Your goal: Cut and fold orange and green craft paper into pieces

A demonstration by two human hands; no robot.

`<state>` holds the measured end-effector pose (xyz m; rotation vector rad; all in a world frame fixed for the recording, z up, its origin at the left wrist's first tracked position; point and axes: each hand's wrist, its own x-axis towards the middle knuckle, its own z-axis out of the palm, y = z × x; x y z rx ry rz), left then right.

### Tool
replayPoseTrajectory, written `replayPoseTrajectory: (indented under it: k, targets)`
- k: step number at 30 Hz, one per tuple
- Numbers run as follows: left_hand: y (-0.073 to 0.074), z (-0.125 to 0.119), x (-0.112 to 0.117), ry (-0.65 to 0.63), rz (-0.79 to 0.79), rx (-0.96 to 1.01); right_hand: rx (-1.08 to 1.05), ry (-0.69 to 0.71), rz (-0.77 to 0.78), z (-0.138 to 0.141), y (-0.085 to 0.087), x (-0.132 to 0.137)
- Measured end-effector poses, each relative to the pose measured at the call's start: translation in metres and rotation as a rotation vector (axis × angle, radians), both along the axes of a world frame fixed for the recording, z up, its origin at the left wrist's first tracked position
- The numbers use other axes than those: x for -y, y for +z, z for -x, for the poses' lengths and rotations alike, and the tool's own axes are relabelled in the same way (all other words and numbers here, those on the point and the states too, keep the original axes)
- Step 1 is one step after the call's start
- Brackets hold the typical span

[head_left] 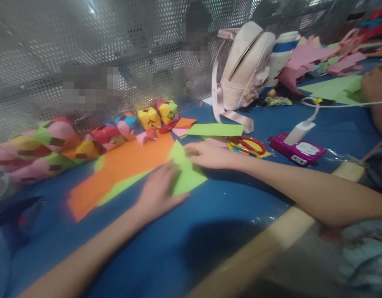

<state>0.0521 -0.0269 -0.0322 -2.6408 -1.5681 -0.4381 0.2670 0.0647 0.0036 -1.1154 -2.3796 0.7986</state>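
Observation:
My left hand (159, 190) lies flat, fingers spread, pressing on a light green sheet of paper (186, 169) on the blue table (209, 223). My right hand (206, 154) rests at the sheet's upper right edge, fingers curled and pinching the paper there. The green sheet is folded to a point and lies partly over an orange sheet (122, 165). Another green strip (215, 130) lies just behind my right hand.
Red and yellow scissors (246, 145) lie right of my right hand. A pink phone with a white charger (298, 147) sits farther right. Folded colourful paper pieces (69, 142) line the perforated metal wall. A pale backpack (243, 70) stands behind. The wooden table edge (271, 244) runs in front.

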Motion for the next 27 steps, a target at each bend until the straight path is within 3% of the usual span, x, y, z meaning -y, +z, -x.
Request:
replayPoseTrajectory:
  k: [5, 10, 18, 23, 27]
  targets:
    - [-0.001, 0.001, 0.001, 0.007, -0.013, 0.000, 0.026, -0.068, 0.016, -0.001, -0.004, -0.005]
    - [0.000, 0.001, 0.001, 0.004, -0.022, -0.025, -0.012, -0.025, 0.056, 0.002, -0.013, -0.012]
    - [0.004, -0.004, 0.003, 0.019, 0.024, -0.002, -0.269, 0.041, 0.216, 0.006, -0.009, -0.008]
    - [0.019, -0.008, 0.004, 0.144, 0.151, 0.200, -0.450, 0.116, 0.437, 0.007, -0.008, -0.004]
    - [0.038, -0.009, 0.003, 0.326, 0.234, 0.536, -0.475, 0.062, 0.432, 0.005, -0.004, -0.005]
